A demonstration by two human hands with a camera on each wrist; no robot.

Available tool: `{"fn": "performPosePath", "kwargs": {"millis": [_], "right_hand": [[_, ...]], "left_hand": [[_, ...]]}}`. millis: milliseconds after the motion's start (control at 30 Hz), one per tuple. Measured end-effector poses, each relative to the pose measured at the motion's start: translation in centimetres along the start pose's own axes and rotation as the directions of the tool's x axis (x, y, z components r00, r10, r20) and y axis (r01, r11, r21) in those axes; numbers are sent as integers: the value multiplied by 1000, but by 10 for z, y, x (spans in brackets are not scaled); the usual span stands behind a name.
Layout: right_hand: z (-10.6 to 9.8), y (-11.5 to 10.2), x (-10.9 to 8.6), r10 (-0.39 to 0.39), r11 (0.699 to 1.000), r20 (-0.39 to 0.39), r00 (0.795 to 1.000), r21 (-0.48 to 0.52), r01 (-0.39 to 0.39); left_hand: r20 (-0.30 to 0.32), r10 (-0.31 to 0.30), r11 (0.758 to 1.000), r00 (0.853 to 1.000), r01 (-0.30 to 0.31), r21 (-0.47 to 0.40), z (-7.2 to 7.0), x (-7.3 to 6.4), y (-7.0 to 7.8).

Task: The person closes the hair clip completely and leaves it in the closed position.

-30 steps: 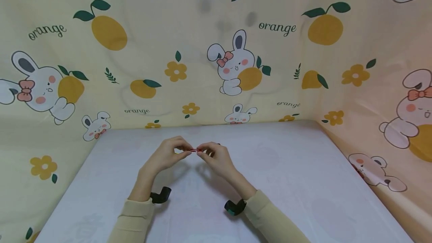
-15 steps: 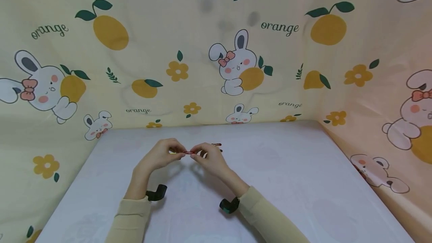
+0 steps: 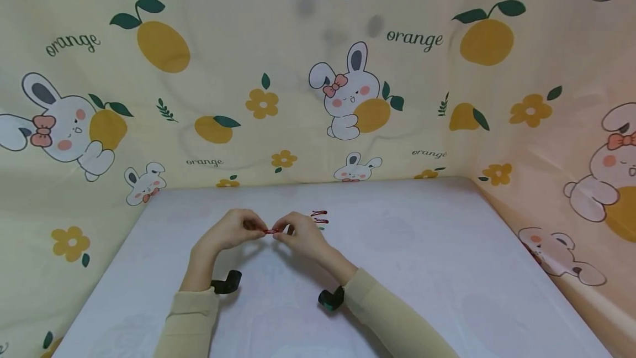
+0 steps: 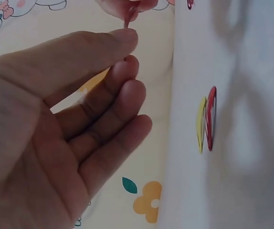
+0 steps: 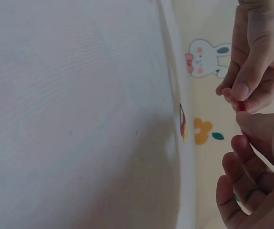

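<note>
Cream cloth (image 3: 278, 32) printed with rabbits, oranges and yellow flowers hangs behind a white counter (image 3: 422, 269). Above the counter, a person's left hand (image 3: 229, 231) and right hand (image 3: 304, 236) meet, each pinching one end of a red hair clip (image 3: 270, 231) between thumb and fingertips. Only the short middle of this clip shows from the head; the fingertips cover its ends. From the right wrist it is barely a sliver of red.

Just beyond the right hand, two more red clips (image 3: 319, 221) lie on the counter, partly hidden by that hand, with a small bluish-green bit (image 3: 320, 228) beside them, too tiny to make out.

Seen from the left wrist, a yellow clip (image 4: 201, 125) and another red clip (image 4: 211, 119) lie side by side on the counter; the head view does not show this pair. A further reddish thing (image 4: 190, 4) is cut off by the top edge there.

Nearer the person, a black wrist camera (image 3: 227, 282) sits at the left wrist and another black camera (image 3: 330, 298) at the right, beside beige sleeves (image 3: 190, 319) that run out of the picture at the bottom.
</note>
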State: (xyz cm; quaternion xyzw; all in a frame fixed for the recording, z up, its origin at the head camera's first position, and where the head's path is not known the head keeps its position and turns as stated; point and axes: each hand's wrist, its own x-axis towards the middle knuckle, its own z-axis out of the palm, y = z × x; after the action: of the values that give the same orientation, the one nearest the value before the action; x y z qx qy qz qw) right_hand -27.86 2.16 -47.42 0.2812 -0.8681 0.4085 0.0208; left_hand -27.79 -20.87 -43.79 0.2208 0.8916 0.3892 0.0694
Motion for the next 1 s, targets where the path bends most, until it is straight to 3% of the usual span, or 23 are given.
{"fn": "performPosePath", "kwargs": {"millis": [300, 1000], "right_hand": [[11, 0, 10, 42, 999, 87, 995, -34, -40], [38, 0, 28, 80, 994, 141, 987, -82, -69]], "left_hand": [[44, -73, 996, 996, 71, 45, 0, -1, -9], [17, -150, 988, 989, 149, 45, -3, -5, -38]]}}
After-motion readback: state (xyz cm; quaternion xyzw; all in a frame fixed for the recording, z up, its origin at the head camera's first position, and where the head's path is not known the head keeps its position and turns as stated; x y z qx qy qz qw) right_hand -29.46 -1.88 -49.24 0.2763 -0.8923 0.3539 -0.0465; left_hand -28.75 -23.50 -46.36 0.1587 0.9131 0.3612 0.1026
